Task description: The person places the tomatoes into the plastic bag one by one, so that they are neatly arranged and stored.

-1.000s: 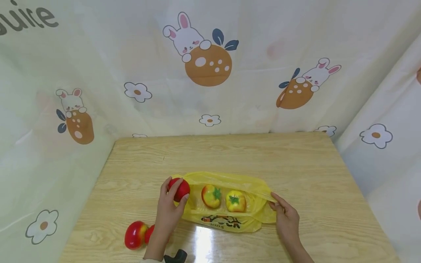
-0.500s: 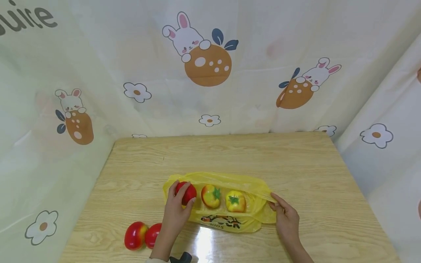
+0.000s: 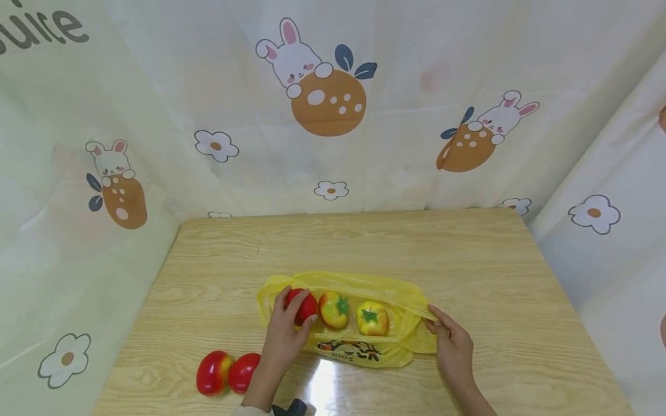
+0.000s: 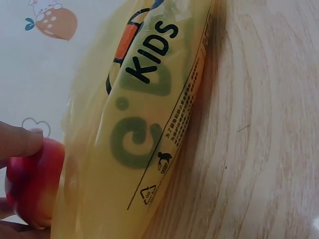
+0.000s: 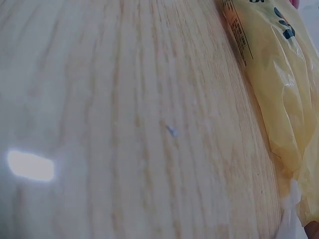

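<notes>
My left hand [image 3: 285, 334] grips a round red, apple-like fruit [image 3: 308, 309] over the left part of a yellow plastic bag [image 3: 359, 283]. In the left wrist view, thumb and fingers wrap the fruit [image 4: 37, 179] beside the bag's printed side [image 4: 144, 109]. Two yellow-red fruits with green star-shaped tops, one left [image 3: 333, 312] and one right [image 3: 372, 318], lie in the bag's opening. At the bag's right end, my right hand [image 3: 454, 349] pinches the plastic between thumb and fingers. The right wrist view shows mostly table and bag [image 5: 279, 94], with the hand nearly out of frame.
Two more red fruits, one with a yellow patch [image 3: 212, 373] and a redder one [image 3: 243, 372], lie on the wooden table [image 3: 208, 254] left of my left forearm. A dark object [image 3: 291, 408] shows at the bottom edge. Printed curtains [image 3: 406, 144] surround the table.
My left hand has carried the red fruit rightward and slightly nearer over the bag, close to the fruit with a green top. The right hand has stayed at the bag's end.
</notes>
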`<state>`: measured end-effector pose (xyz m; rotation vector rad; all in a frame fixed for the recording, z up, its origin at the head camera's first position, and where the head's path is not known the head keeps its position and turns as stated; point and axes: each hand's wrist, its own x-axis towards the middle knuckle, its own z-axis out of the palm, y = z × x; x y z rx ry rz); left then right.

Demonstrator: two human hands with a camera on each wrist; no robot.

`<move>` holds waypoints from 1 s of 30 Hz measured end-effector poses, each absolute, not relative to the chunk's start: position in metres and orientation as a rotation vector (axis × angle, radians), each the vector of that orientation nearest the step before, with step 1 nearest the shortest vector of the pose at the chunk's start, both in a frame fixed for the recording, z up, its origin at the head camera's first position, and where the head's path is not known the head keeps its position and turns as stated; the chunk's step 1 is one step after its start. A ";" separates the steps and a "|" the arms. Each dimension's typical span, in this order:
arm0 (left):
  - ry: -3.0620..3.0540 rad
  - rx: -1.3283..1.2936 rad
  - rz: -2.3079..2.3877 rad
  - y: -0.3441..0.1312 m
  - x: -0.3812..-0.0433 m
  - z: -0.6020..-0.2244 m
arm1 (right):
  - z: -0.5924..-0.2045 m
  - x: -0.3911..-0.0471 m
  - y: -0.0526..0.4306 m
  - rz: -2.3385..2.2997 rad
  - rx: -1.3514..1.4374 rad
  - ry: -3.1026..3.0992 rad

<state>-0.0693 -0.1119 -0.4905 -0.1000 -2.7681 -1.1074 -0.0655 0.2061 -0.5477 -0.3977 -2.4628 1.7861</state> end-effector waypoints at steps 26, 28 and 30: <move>-2.863 -0.129 -0.799 -0.109 -0.069 -0.508 | -0.550 -0.063 0.204 1.770 -0.410 -2.484; -2.848 -0.130 -0.804 -0.108 -0.070 -0.508 | -0.550 -0.064 0.205 1.775 -0.411 -2.477; -2.831 -0.134 -0.816 -0.108 -0.071 -0.506 | -0.550 -0.065 0.205 1.777 -0.399 -2.472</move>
